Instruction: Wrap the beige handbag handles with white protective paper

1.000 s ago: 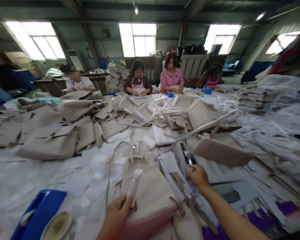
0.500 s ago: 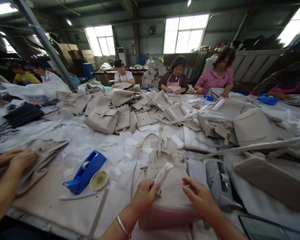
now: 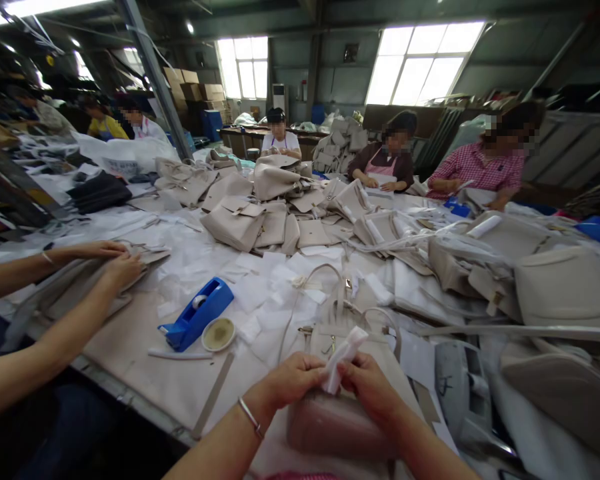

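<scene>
Both my hands meet over a beige handbag (image 3: 337, 413) lying in front of me. My left hand (image 3: 293, 378) and my right hand (image 3: 367, 385) pinch a small white wrapped piece (image 3: 344, 357) between them, fingers closed on it. The bag's thin strap (image 3: 307, 283) loops away across the white paper. A silver bangle sits on my left wrist.
A blue tape dispenser (image 3: 197, 322) and a round tin (image 3: 218, 333) lie to the left. A grey tape dispenser (image 3: 455, 387) sits at the right. A neighbour's two hands (image 3: 113, 263) rest on a bag at the left. Piles of beige bags (image 3: 275, 213) and several seated workers lie beyond.
My right hand came back from the grey dispenser and joined the left on the white piece. The view swung left, bringing the neighbour's arms and the blue dispenser into sight.
</scene>
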Available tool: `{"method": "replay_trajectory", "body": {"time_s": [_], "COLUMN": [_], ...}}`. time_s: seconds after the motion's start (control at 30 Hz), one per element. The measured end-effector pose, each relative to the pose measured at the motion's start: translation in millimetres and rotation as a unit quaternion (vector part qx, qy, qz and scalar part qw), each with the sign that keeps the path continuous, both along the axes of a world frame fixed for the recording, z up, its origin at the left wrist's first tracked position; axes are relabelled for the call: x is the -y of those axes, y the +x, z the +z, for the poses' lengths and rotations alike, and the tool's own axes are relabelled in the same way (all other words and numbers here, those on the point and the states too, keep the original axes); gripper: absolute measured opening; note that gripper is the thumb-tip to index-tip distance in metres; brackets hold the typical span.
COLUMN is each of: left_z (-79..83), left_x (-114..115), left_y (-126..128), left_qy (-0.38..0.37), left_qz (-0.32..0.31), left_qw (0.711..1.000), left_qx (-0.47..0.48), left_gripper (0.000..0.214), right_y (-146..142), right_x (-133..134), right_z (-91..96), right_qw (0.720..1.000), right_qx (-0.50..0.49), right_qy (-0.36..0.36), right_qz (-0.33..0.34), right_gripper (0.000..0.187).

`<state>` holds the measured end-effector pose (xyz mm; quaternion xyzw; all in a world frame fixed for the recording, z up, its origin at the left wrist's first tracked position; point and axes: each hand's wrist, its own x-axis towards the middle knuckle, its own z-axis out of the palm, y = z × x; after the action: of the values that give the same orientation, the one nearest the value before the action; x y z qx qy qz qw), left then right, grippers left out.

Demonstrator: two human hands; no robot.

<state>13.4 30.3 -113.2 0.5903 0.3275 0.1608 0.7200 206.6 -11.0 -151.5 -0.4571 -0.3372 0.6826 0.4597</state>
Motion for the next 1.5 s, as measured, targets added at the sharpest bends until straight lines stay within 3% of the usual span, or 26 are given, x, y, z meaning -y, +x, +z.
{"method": "replay_trajectory", "body": {"time_s": [0.13, 0.27, 0.43, 0.53, 0.63, 0.73, 0.87, 1.0, 1.1, 1.33, 1.5], "left_z": [-0.9, 3.8, -9.1, -15.9, -9.8, 2.7, 7.5, 0.7, -3.2, -12.3, -26.6], "left_x": [6, 11, 17, 19, 18, 15, 17, 24, 27, 33, 31], "left_y": [10, 20, 29, 27, 21, 18, 24, 34, 37, 38, 35], "left_qy": [0.034, 0.089, 0.226, 0.310, 0.300, 0.215, 0.155, 0.187, 0.235, 0.397, 0.383], "left_qz": [0.052, 0.080, 0.162, 0.163, 0.124, 0.076, 0.102, 0.131, 0.136, 0.098, 0.114], "left_qw": [0.997, 0.993, 0.958, 0.928, 0.942, 0.974, 0.980, 0.968, 0.951, 0.903, 0.899], "left_qx": [-0.042, -0.020, -0.078, -0.125, -0.087, -0.020, -0.066, -0.109, -0.145, -0.131, -0.178], "left_gripper": [0.041, 0.035, 0.023, 0.019, 0.025, 0.030, 0.024, 0.033, 0.029, 0.028, 0.031], "right_y": [4, 10, 4, 0, -1, -1, 2, 13, 22, 12, 8], "right_x": [-1, -5, -9, -9, -10, -11, -10, -8, -11, -20, -10], "right_z": [4.5, 17.0, 21.2, 19.4, 20.0, 21.2, 16.1, 12.6, 16.6, 4.6, 3.8], "right_qw": [0.998, 0.993, 0.987, 0.986, 0.984, 0.977, 0.985, 0.998, 0.999, 0.993, 0.992], "right_qx": [-0.004, 0.061, 0.146, 0.162, 0.167, 0.201, 0.161, 0.059, 0.045, 0.023, 0.025], "right_qy": [0.020, 0.040, 0.025, 0.035, 0.055, 0.076, 0.056, 0.000, 0.008, -0.084, -0.087], "right_qz": [0.051, 0.094, 0.057, 0.018, -0.005, -0.016, -0.007, 0.027, -0.007, -0.075, -0.086], "right_gripper": [0.035, 0.036, 0.020, 0.017, 0.018, 0.019, 0.023, 0.039, 0.051, 0.048, 0.047]}}
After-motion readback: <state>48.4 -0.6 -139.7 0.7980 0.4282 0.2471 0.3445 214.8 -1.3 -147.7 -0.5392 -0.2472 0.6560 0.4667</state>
